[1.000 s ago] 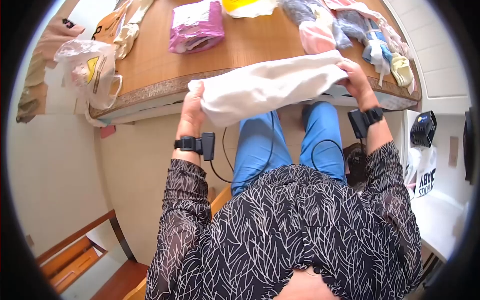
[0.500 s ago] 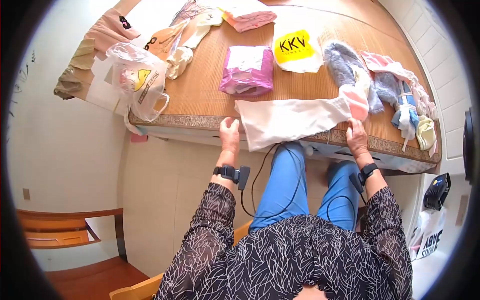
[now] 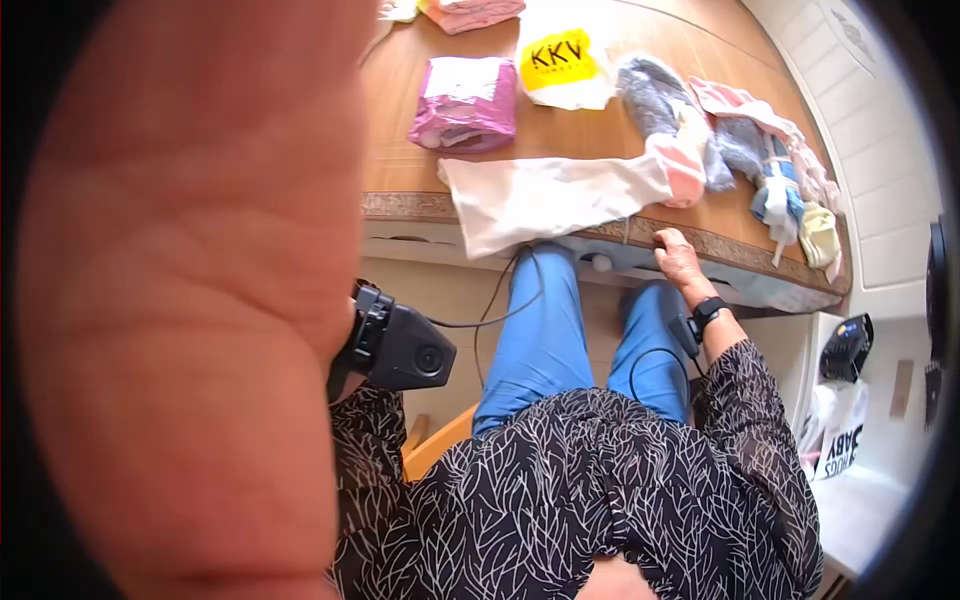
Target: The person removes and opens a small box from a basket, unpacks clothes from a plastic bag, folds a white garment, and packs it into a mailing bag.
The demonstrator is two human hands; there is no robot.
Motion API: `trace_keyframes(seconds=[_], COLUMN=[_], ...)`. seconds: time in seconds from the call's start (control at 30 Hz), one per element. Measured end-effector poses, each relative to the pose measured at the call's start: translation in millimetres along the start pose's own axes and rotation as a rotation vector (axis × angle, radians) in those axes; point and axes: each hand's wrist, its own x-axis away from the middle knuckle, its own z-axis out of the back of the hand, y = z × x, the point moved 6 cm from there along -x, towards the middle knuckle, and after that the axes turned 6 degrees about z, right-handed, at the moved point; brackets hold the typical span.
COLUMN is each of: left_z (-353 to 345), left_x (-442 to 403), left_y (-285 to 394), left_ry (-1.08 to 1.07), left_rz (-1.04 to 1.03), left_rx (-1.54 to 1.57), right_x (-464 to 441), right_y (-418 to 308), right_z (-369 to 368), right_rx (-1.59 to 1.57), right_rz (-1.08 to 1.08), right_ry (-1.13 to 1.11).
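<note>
A large blurred hand, my left hand (image 3: 200,300), fills the left side of the view close to the camera. Its fingers run out of frame, so their shape cannot be made out. A black wrist device (image 3: 405,345) with a cable shows beside it. My right hand (image 3: 682,258) rests at the table's front edge, fingers loosely bent and apart from the thumb, with nothing visible in it. Just left of it, a white knitted tube-like piece (image 3: 550,200) lies flat along the edge, its narrower end against a pink cloth piece (image 3: 680,170).
On the wooden table (image 3: 580,130) are a purple package (image 3: 465,105), a white bag with a yellow KKV print (image 3: 560,60), fuzzy grey pieces (image 3: 650,95), a blue bundle tied with white (image 3: 778,195) and a pale yellow piece (image 3: 820,240). A white cabinet (image 3: 775,355) stands at right.
My left hand has left the white piece's wide end and risen close to the camera. My right hand has come off its other end, down to the table edge. The view has shifted slightly.
</note>
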Motion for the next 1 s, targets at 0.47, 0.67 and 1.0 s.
trace_keyframes(seconds=[0.47,0.67,1.0], left_z=[2,7,-51], left_x=[20,15,149], left_y=[-11,-10,-137], left_ry=[0.068,0.120,0.273], left_rz=[-0.050,-0.065,1.010], left_rx=[-0.006,-0.093,0.320], right_x=[32,23,30], right_y=[10,9,18], right_z=[-13,-8,-43], right_rx=[0.012,-0.026,-0.352], right_rz=[0.125,0.154,-0.311], right_ry=[0.085,0.185,-0.279])
